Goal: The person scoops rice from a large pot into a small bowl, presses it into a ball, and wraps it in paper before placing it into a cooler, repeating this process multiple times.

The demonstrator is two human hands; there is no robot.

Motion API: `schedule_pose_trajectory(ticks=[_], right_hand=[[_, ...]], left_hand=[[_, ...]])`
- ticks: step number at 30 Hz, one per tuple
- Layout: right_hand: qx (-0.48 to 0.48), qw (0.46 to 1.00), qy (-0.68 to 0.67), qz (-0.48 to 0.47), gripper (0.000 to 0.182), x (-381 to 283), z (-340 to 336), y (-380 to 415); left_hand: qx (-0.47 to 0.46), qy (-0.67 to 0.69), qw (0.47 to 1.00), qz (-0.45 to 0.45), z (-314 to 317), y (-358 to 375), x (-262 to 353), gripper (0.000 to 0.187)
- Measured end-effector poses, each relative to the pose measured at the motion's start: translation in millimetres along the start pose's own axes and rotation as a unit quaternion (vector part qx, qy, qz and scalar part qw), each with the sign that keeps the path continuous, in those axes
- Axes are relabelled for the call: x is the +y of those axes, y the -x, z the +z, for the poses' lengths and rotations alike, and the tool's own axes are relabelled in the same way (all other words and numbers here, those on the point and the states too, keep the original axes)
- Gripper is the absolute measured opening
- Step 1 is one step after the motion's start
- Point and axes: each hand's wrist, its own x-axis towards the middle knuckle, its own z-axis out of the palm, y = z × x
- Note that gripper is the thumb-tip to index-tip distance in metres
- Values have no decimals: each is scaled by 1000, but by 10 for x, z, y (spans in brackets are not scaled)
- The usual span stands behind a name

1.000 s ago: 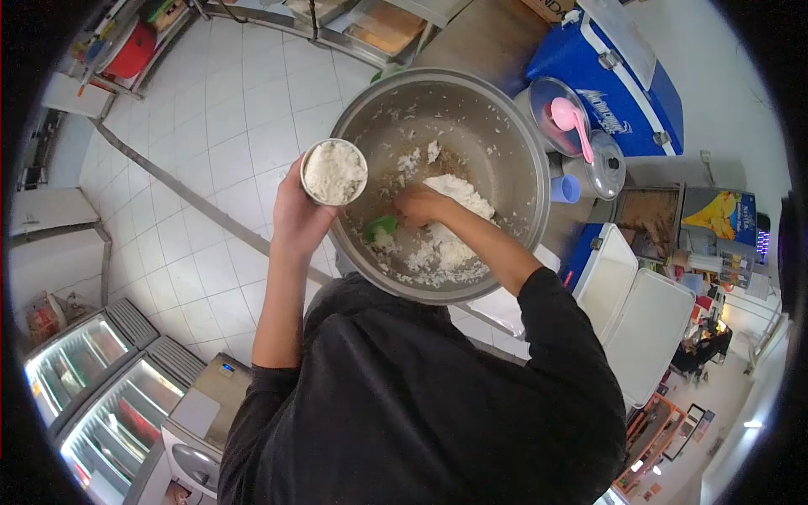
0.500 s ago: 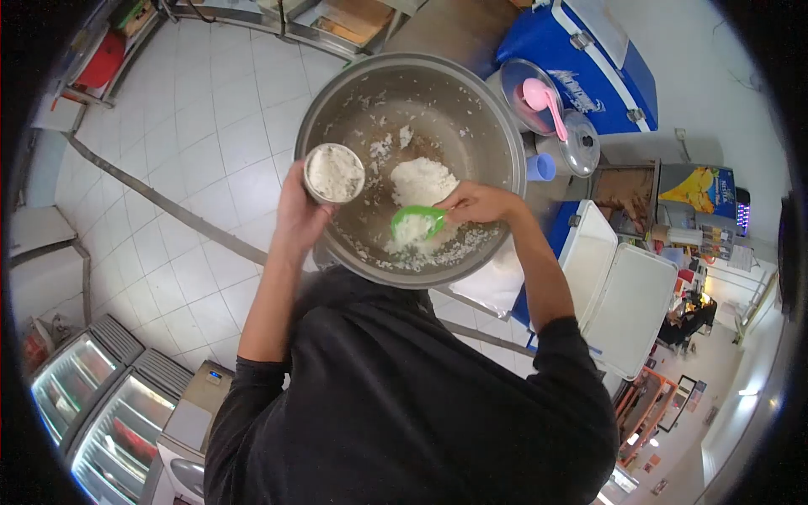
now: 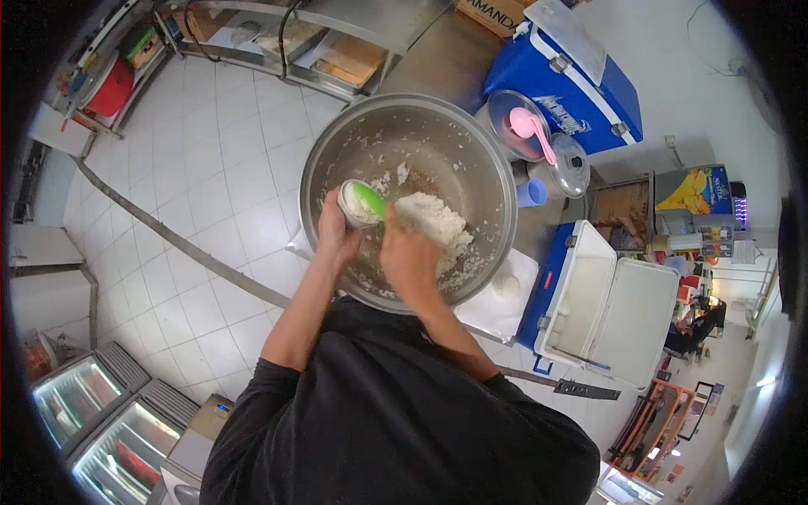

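Observation:
A wide metal pot [image 3: 471, 172] stands in front of me, with a mound of white cooked rice [image 3: 436, 217] at its middle and grains stuck to its walls. Over the pot's left side, my left hand [image 3: 333, 229] is wrapped round a small round cup [image 3: 364, 221] with rice in it. My right hand [image 3: 410, 259] grips a green rice scoop [image 3: 369, 199], its head at the cup's mouth with the back of the blade showing. The scoop's handle is mostly hidden by my fingers.
A blue cooler [image 3: 566, 80], a pink ladle [image 3: 530, 126] on a clear container, a lidded pot [image 3: 572, 164] and a blue cup [image 3: 531, 193] stand beyond the pot at right. An open cooler [image 3: 581, 290] sits nearer, beside a white sheet [image 3: 513, 295].
My right hand has brought the green scoop from the rice mound left to the cup. The cup is now tilted and slightly lower, and the scoop covers part of its mouth.

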Motion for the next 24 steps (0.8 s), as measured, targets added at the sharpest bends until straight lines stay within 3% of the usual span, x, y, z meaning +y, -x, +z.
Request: schedule_pose_trajectory(ticks=[1, 4, 7, 8, 11, 14, 17, 20, 23, 24], right_hand=[[-34, 998, -39, 21, 51, 88, -117, -72], [199, 964, -169, -48, 55, 401, -217, -74], [108, 928, -354, 42, 58, 241, -122, 85], [71, 930, -357, 52, 64, 104, -125, 143], [-18, 975, -220, 33, 53, -93, 37, 199], [-72, 978, -188, 57, 53, -127, 13, 192], [-79, 975, -205, 34, 62, 0, 209, 136], [-112, 971, -212, 13, 43, 74, -19, 55], [-150, 958, -242, 25, 38, 317, -518, -57], [-102, 957, -266, 46, 36, 260, -549, -45]], left_hand=[[-3, 13, 1000, 5, 18, -15, -8, 31], [-22, 6, 1000, 12, -29, -57, 19, 41], [-40, -2, 999, 1, -32, -73, -19, 44], [-48, -12, 999, -5, -68, -104, -45, 44], [-37, -39, 999, 1, -52, -82, -69, 42], [-29, -49, 998, -5, -117, -47, -126, 39], [-18, -65, 997, -28, -109, 20, -129, 37], [-28, -60, 996, -62, -295, -43, -166, 36], [-34, -45, 996, -73, -284, 49, -223, 37], [-35, -37, 996, -68, -221, 57, -225, 37]])
